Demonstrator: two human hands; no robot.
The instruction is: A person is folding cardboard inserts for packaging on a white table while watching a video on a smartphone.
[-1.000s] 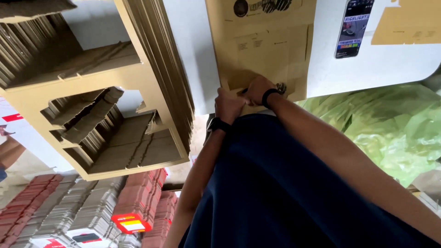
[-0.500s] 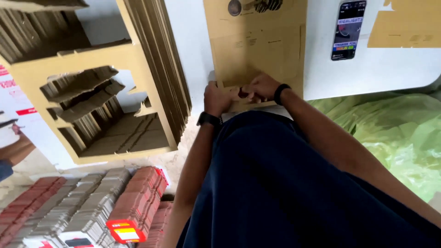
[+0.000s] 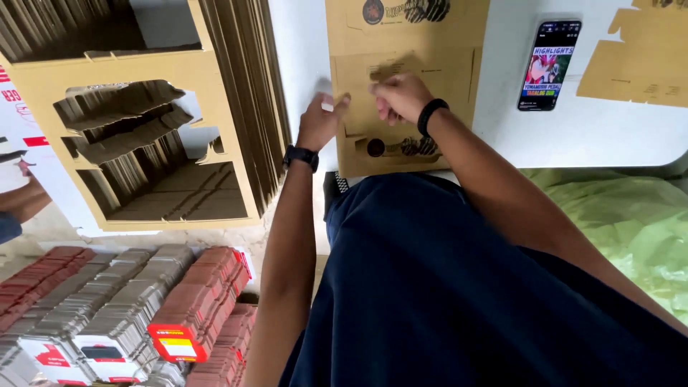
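Soft, even daylight fills the room; shadows are faint, the hands slightly blurred, the edges wide-angle stretched.

- flat box blank [image 3: 405, 107] under both hands: brown cardboard, matt, dark print
- bench [image 3: 631, 132]: white, smooth, faint sheen
- phone [image 3: 549, 64]: glossy glass screen, lit
- die-cut sheet stack [image 3: 244, 93]: raw corrugated cardboard, rough edges
- folded carton bundles [image 3: 193, 301]: printed card, red and grey, slight gloss
- green sheet [image 3: 623, 222]: thin plastic, crinkled, shiny
- wristbands: black, matt
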